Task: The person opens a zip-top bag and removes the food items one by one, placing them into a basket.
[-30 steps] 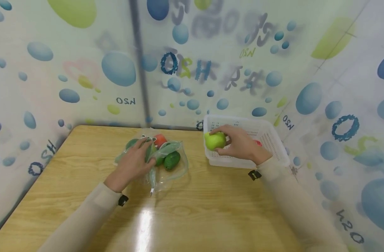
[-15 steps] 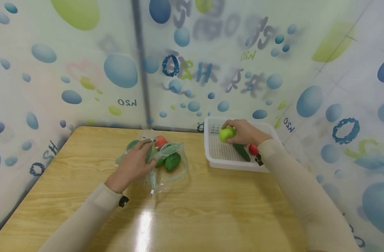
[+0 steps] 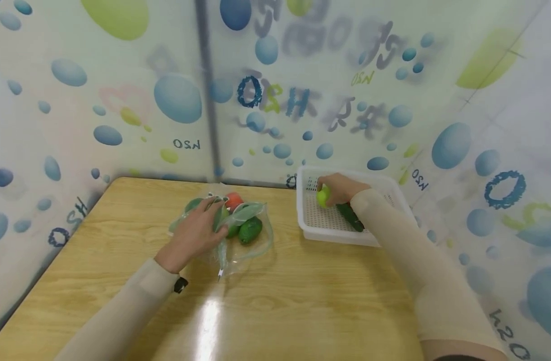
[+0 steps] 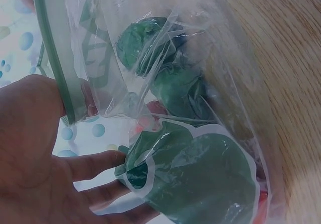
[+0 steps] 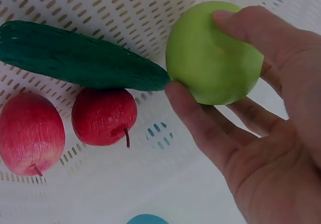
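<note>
In the head view my right hand [image 3: 340, 188] reaches into the white plastic basket [image 3: 301, 220]. It grips a green apple [image 5: 213, 53] between thumb and fingers, low inside the basket in the right wrist view. A dark green cucumber [image 5: 80, 58] and two red apples, one darker apple [image 5: 104, 117] and one pinker apple [image 5: 32, 133], lie beside it. My left hand [image 3: 194, 234] rests on a clear zip bag [image 3: 253, 249], fingers extended against the plastic and thumb behind the green zip strip [image 4: 50, 53]. Inside the bag are dark green rounded fruits [image 3: 250, 230] and a red one [image 3: 233, 200].
Both bag and basket stand on a wooden table [image 3: 266, 306], the bag left of the basket. A patterned curtain or wall covering [image 3: 275, 135] with blue and green spots rises close behind them and along the sides.
My right hand has carried the green apple from over the basket's left rim rightward and down into it. The cucumber has come into view. My left hand stays on the bag.
</note>
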`<state>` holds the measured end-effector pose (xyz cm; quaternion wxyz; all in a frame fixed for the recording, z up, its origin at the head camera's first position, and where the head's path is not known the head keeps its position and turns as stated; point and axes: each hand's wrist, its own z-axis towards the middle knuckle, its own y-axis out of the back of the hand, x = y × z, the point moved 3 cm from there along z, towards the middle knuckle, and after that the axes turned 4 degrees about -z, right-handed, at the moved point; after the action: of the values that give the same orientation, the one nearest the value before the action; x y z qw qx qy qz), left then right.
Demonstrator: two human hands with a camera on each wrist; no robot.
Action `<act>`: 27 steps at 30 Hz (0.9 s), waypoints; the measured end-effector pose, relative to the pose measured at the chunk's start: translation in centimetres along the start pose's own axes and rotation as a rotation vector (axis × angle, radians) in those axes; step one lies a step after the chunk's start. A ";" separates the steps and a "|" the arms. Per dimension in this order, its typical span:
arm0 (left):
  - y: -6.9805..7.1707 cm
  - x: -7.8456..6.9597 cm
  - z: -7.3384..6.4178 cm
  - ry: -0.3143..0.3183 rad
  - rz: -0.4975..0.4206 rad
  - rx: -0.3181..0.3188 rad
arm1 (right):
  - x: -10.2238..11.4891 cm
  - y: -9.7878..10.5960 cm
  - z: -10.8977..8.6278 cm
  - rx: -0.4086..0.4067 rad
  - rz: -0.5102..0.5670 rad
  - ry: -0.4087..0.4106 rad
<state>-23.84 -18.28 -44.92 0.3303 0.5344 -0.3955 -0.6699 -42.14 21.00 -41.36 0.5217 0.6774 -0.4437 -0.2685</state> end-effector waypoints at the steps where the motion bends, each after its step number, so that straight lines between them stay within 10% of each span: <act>1: 0.0 -0.1 0.0 -0.002 -0.001 0.001 | 0.0 -0.2 0.1 0.014 -0.008 -0.018; 27: 0.2 -0.5 0.1 0.011 0.021 0.011 | 0.6 0.5 -1.6 -0.045 0.017 -0.018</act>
<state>-23.87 -17.92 -44.47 0.3365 0.5359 -0.4029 -0.6613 -40.67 21.21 -40.32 0.5353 0.6591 -0.4480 -0.2800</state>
